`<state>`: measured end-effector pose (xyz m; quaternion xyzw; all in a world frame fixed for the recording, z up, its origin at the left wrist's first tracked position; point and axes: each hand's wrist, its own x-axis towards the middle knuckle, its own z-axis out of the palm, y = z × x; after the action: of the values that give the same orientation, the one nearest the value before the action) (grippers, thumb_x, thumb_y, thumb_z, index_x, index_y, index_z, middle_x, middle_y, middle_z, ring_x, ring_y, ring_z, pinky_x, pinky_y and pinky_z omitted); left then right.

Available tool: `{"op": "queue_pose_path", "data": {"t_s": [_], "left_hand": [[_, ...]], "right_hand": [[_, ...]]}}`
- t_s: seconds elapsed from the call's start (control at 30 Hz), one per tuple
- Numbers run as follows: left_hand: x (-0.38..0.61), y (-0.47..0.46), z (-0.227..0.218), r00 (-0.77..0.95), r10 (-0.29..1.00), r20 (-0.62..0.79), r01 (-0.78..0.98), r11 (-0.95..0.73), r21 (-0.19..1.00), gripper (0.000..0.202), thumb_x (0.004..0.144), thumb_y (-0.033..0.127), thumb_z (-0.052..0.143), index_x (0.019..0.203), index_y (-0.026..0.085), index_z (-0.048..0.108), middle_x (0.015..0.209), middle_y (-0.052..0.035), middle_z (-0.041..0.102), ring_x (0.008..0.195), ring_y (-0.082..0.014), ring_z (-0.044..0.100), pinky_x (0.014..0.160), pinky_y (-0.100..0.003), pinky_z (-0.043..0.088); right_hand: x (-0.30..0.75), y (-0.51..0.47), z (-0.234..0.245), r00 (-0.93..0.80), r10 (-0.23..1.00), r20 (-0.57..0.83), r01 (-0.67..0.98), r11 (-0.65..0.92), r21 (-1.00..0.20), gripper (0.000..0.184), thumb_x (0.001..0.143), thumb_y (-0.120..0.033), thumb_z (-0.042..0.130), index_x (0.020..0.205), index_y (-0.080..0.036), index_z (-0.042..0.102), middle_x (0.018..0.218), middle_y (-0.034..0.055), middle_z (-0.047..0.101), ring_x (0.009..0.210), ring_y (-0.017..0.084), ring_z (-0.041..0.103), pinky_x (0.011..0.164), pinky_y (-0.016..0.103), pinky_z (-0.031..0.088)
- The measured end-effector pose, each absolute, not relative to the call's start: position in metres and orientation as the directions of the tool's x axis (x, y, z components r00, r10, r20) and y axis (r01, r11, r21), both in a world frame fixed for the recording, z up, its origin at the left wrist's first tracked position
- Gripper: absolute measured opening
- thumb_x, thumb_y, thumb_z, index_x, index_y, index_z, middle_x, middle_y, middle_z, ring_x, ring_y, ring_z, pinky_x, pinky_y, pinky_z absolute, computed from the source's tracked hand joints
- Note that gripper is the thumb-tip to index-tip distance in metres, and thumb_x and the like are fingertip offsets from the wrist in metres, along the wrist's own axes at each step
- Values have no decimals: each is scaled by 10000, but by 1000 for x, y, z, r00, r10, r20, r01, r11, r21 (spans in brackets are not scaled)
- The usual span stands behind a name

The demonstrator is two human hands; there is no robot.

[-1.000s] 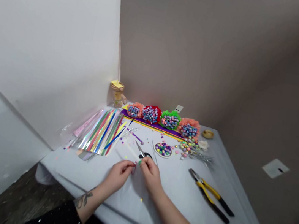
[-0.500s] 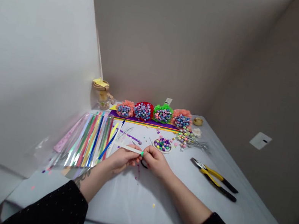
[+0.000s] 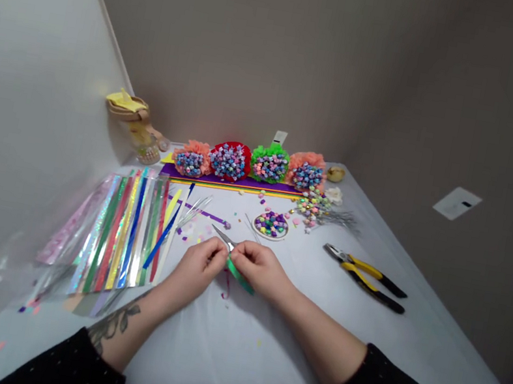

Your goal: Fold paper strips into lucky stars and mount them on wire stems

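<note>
Over table [image 3: 315, 308] middle: left hand [image 3: 196, 269], right hand [image 3: 259, 269], fingers pinched shut on green strip [image 3: 241, 279].

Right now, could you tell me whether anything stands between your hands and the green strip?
Nothing visible does. The left hand and the right hand pinch the green strip directly between their fingertips. The scissors lie just beyond the hands, and the pliers lie apart to the right.
</note>
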<state>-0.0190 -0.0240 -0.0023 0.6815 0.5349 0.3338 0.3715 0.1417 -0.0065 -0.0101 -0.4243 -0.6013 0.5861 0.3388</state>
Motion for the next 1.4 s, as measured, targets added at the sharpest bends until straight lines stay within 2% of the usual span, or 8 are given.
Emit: {"op": "queue_pose_path", "data": {"t_s": [0.17, 0.27, 0.4, 0.57, 0.8, 1.1, 1.27, 1.4], "left_hand": [[-17, -27, -6, 120, 984, 129, 526, -173, 832, 190, 853, 262, 431, 683, 184, 463, 620, 32, 476, 587, -117, 453, 560, -224, 368], [-19, -29, -7, 131, 982, 137, 504, -185, 844, 175, 869, 275, 443, 757, 177, 535, 678, 10, 550, 629, -126, 514, 577, -219, 412], [-24, -28, -6, 273, 914, 300, 460, -398, 794, 210, 857, 235, 516, 1032, 194, 625, 914, -57, 654, 820, -163, 608, 699, -258, 488], [-28, -27, -7, 352, 812, 466, 467, -583, 665, 266, 857, 185, 547, 1106, 225, 630, 909, -59, 671, 815, -147, 627, 727, -266, 518], [-31, -27, -7, 429, 784, 449, 487, -619, 615, 288, 876, 191, 522, 1146, 240, 608, 932, -61, 658, 855, -142, 621, 739, -268, 528], [-30, -26, -5, 388, 803, 452, 503, -596, 626, 207, 852, 173, 558, 1023, 225, 663, 859, -45, 670, 790, -135, 630, 706, -248, 526], [-29, -27, -3, 363, 840, 402, 482, -539, 691, 187, 845, 189, 556, 979, 227, 681, 843, -43, 676, 777, -145, 629, 693, -260, 521], [-25, -29, -4, 269, 935, 229, 430, -330, 841, 145, 806, 236, 598, 913, 202, 690, 825, -42, 675, 743, -149, 624, 651, -244, 512]], "right_hand": [[142, -9, -9, -415, 906, -80, 142, -23, -990, 166, 725, -315, 584, 720, -150, 566, 585, -35, 481, 539, 90, 396, 518, 213, 325], [143, -10, -8, -408, 910, -78, 150, -17, -988, 169, 746, -308, 562, 668, -159, 545, 583, -29, 479, 547, 94, 395, 523, 215, 321], [147, -8, -7, -441, 895, -75, 68, -50, -996, 210, 732, -329, 572, 615, -171, 496, 561, -36, 436, 531, 93, 365, 512, 222, 300], [150, -7, -8, -466, 879, -106, 67, -84, -994, 182, 715, -305, 558, 613, -168, 496, 548, -43, 408, 519, 87, 338, 503, 220, 277], [151, -7, -9, -475, 866, -154, 100, -121, -988, 149, 687, -256, 550, 588, -160, 493, 521, -54, 397, 509, 76, 325, 473, 199, 263], [155, -7, -7, -467, 860, -205, 134, -161, -978, 175, 691, -317, 578, 643, -150, 555, 538, -48, 426, 504, 79, 342, 483, 212, 272], [156, -7, -6, -480, 860, -174, 102, -142, -985, 158, 709, -301, 569, 651, -154, 561, 539, -49, 423, 506, 81, 348, 487, 215, 272], [156, -9, -4, -479, 872, -104, 105, -60, -993, 106, 717, -247, 531, 650, -165, 543, 540, -49, 422, 503, 84, 352, 487, 214, 280]]}}
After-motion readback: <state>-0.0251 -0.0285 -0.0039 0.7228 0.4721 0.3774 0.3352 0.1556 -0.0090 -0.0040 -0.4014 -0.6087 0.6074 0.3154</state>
